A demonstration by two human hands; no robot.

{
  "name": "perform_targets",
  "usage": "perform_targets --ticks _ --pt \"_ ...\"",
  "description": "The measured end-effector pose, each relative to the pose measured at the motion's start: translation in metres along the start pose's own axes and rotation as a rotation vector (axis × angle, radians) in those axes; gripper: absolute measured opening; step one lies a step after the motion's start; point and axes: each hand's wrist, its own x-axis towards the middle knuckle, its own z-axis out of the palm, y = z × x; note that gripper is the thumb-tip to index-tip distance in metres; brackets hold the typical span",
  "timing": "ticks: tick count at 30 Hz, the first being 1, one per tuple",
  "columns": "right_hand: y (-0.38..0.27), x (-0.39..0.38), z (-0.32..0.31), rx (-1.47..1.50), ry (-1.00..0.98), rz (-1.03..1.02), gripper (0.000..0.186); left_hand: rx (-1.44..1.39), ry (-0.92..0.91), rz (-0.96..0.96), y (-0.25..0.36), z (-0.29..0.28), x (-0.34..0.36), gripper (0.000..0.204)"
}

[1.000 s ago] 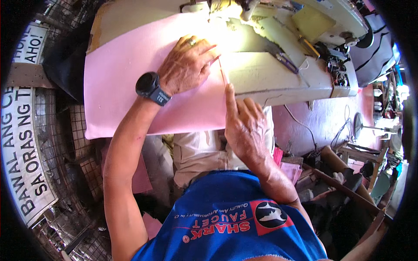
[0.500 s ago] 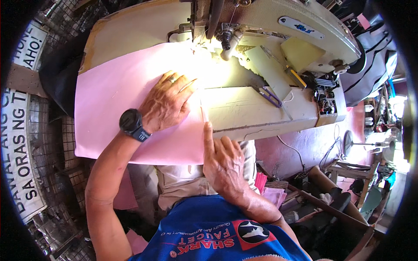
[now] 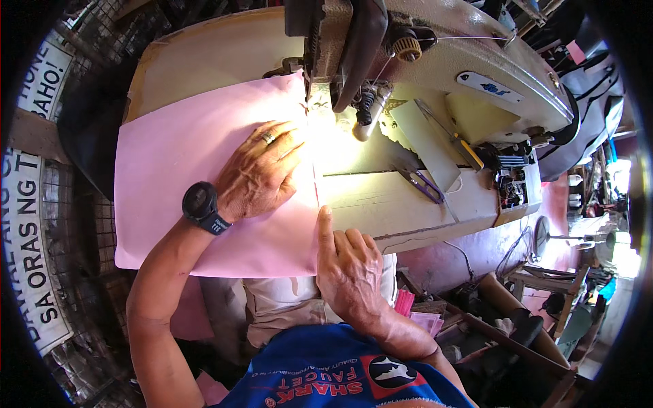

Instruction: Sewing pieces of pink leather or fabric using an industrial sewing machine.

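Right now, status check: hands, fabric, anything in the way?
Left hand flat on pink fabric. Right hand index finger at the fabric's right edge. Fabric runs under the sewing machine head. Purple snips lie right, clear of the seam.

Bright daylight, with one blown-out hot spot under the sewing machine (image 3: 435,75).

Glare whitens the bed just beside the sewing machine's needle and washes out the near edge of the pink fabric (image 3: 190,170). Left of the sewing machine, the fabric is evenly lit and sharp. The left hand (image 3: 262,173) casts a soft shadow. Far right of the sewing machine, things blur slightly. Straight edges bow toward a black fisheye rim.
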Motion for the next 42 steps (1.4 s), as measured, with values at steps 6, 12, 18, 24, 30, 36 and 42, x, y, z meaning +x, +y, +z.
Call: perform_targets --ticks 6,12,18,24,30,36,42 --pt "-0.001 0.008 0.008 0.031 0.055 -0.002 0.069 0.013 -0.034 0.088 -0.011 -0.005 0.005 0.028" --pt "-0.001 0.01 0.005 0.053 0.035 -0.013 0.068 0.094 -0.173 0.023 0.03 -0.008 -0.011 0.036" --pt "-0.001 0.016 0.005 0.0 -0.004 -0.012 0.066 0.015 -0.098 -0.038 0.024 -0.006 -0.013 0.039" --pt "0.01 0.04 0.014 -0.019 0.081 -0.034 0.064 -0.022 0.031 0.039 -0.003 0.002 -0.001 0.027" --pt "0.012 0.046 0.014 -0.016 0.125 -0.02 0.057 0.105 -0.052 0.065 0.005 -0.001 -0.005 0.026" --pt "0.013 0.053 0.016 -0.023 0.156 0.006 0.045 -0.031 -0.007 -0.026 0.015 -0.003 -0.004 0.03" --pt "0.023 0.068 0.022 -0.017 0.224 -0.022 0.037 -0.036 0.022 -0.011 0.0 0.0 0.008 0.03"
